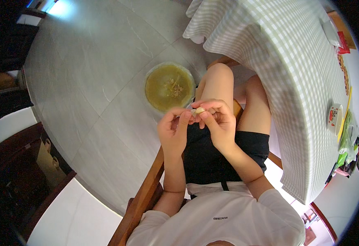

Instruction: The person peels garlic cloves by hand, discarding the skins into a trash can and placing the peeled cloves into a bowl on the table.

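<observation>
White shirt (245,213) is nearest the cam, w/ both hands out past it over the lap. Piece (200,110), small, pale, roundish, is up btwn the fingertips, above the black shorts (216,153) & clear of everything else; kind hard to ID at this size, poss. a clove or nut. R hand (217,123) is narrow, thumb & index pinching the piece, other fingers loosely curled. L hand (174,126) is narrow too, tips meeting at the piece's L side, prob. gripping its edge. Step in hand, I'd judge: two-handed fingertip work on the piece, maybe picking at its surface; can't see if any skin is coming off. Next move prob. calls for a steady R pinch & small, light L pulls or twists, w/o squeezing hard, since sth this small could slip out & drop. Bowl (155,88), round & yellow-green w/ a pale rim, sits on the grey floor (93,69) beyond the hands, a bit L, near the L knee (220,71); light scraps (177,89) lie in it, R of its middle, too blurry to ID. Wooden chair (144,197) shows at L of the body. On R, bench (304,61) w/ checked cloth: printed cup (334,117), red pack (343,43) & green bag (347,143) toward its far side, all well apart from the hands.
</observation>
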Motion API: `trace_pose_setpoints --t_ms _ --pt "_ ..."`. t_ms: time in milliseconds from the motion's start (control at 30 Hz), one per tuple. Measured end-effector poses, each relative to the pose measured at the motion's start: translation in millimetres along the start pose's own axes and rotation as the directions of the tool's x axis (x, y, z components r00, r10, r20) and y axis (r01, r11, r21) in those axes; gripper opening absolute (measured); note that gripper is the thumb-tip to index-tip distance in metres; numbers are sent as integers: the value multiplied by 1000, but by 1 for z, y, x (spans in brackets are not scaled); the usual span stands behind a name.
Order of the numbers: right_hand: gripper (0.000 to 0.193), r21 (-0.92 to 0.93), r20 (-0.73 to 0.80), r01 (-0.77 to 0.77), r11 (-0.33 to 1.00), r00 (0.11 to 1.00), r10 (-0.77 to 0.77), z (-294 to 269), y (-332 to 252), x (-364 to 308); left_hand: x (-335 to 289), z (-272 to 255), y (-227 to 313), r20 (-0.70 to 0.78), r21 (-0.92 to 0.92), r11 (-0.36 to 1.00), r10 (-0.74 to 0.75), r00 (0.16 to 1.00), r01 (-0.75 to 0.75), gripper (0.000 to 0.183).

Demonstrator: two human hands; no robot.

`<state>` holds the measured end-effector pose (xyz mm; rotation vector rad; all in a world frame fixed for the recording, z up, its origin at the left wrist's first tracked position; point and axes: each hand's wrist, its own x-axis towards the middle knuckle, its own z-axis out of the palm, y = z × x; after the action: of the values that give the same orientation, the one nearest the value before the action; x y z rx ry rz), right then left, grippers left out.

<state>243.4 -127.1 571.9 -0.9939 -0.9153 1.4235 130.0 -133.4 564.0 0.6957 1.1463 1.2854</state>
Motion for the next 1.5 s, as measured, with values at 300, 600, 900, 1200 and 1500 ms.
trace_pose_setpoints --t_ms 300,600,900,1200,1500 --pt "18 594 106 -315 740 943 316 -12 -11 7 9 -6 1 -138 268 960 116 984 -76 10" --pt "20 542 119 -295 787 954 276 -24 -15 4 12 -7 -4 -52 172 974 156 986 -146 10" --pt "12 120 -12 -84 989 996 86 -98 -84 -22 46 -43 -30 -173 615 786 218 960 -67 18" --pt "16 -691 -468 83 719 706 -532 -212 -223 -102 72 -76 -88 -118 802 596 105 988 33 23" --pt "11 -928 -287 -353 -120 883 -372 -315 -263 -90 105 -119 -140 71 893 433 130 989 -121 18"
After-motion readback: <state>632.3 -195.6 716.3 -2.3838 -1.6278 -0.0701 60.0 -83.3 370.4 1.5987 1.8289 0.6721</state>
